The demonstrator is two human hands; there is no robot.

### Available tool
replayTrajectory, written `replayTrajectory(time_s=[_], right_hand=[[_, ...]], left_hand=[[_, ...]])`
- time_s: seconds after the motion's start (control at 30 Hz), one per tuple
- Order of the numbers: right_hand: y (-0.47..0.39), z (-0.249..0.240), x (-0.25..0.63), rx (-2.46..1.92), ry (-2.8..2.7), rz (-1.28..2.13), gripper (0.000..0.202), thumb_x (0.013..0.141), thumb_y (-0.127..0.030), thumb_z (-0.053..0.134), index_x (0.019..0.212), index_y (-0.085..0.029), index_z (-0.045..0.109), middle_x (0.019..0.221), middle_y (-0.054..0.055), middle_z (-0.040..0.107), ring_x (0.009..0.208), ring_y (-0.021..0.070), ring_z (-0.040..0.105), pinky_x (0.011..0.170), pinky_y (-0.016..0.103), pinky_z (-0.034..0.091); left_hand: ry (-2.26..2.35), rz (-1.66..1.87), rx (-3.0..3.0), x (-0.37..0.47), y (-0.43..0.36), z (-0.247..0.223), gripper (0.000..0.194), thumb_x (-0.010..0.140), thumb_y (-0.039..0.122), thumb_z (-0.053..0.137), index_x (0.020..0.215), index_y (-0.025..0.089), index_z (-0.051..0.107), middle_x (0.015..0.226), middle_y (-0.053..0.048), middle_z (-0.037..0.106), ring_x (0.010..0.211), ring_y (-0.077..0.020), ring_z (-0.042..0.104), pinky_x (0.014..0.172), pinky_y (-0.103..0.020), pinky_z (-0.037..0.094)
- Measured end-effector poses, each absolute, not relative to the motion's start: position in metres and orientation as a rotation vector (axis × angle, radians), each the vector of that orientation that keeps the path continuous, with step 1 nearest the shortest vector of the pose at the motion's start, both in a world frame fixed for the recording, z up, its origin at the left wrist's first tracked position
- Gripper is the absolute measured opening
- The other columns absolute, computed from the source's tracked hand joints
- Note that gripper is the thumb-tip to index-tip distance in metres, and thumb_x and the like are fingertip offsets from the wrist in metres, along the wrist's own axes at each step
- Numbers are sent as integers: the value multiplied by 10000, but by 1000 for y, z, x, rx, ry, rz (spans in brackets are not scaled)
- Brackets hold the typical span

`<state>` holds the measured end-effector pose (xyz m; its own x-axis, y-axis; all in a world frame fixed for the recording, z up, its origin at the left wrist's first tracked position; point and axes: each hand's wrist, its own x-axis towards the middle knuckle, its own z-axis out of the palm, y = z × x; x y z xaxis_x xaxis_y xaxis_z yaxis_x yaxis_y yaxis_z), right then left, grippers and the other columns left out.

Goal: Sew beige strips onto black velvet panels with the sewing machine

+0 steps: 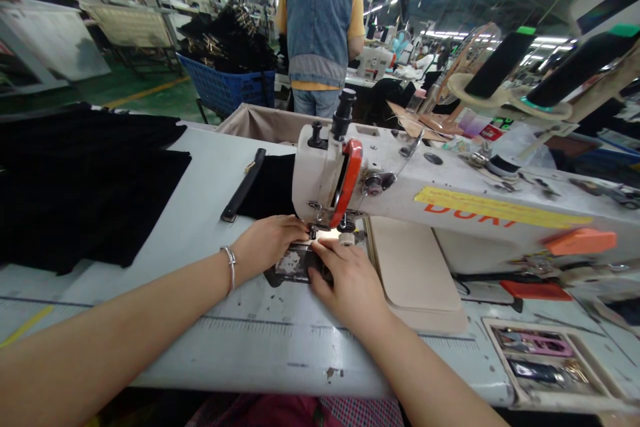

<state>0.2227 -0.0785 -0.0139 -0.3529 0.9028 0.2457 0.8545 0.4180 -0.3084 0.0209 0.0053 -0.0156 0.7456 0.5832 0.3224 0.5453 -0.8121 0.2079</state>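
Observation:
A white sewing machine stands before me, its lamp lighting the needle area. My left hand is at the left of the presser foot, fingers closed together at the front edge of a black fabric piece. That fabric runs back behind the machine head. A black strip with a metal zipper pull lies along its left end. My right hand rests beside the worn metal needle plate, fingers stretched toward the foot and thumb apart. Whatever lies beneath my fingertips is hidden.
Black cloth panels cover the table's left. Beige panels are stacked right of the needle. A tool tray holds pink-handled snippers. Thread cones stand behind. A person in a denim vest stands beyond, near a loaded blue basket.

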Motion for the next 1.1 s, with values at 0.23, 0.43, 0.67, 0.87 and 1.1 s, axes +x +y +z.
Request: replayTrajectory(time_s=[0.23,0.43,0.67,0.87,1.1], right_hand=[[-77,-17,221,-1529,-2279,158,424,927,-305,574,1336,-194,562,1220,96,613,1089,276,542,980,431,421],[-78,-20,220,-1519,-2257,145,432,923,-298,571,1340,-182,557,1229,105,613,1108,279,535,993,430,413],[-81,-17,217,-1514,-2186,129,421,891,-271,605,1306,-203,574,1221,86,621,1148,265,520,1016,410,408],[-82,-14,216,-1496,-2152,117,346,868,-242,623,1213,-252,611,1140,40,641,1084,232,549,982,377,436],[-84,-14,216,-1499,-2120,111,330,870,-228,603,1200,-233,608,1118,58,624,1078,250,537,968,400,443]], left_hand=[[970,619,2815,23,6,-15,322,862,-3,504,1011,181,722,1096,-39,726,1094,-167,642,1031,-308,487],[986,645,2809,26,7,-13,310,849,-31,528,973,171,729,1064,-47,731,1074,-174,651,1030,-296,482],[1016,624,2828,23,9,-18,340,850,-28,519,991,191,738,1078,-51,734,1041,-181,669,975,-293,525],[922,658,2833,12,17,-37,379,844,27,474,1038,222,734,1155,-45,717,1096,-213,660,999,-370,537],[966,715,2812,13,14,-37,291,937,184,487,1136,232,693,1153,-45,708,1092,-222,650,993,-391,530]])
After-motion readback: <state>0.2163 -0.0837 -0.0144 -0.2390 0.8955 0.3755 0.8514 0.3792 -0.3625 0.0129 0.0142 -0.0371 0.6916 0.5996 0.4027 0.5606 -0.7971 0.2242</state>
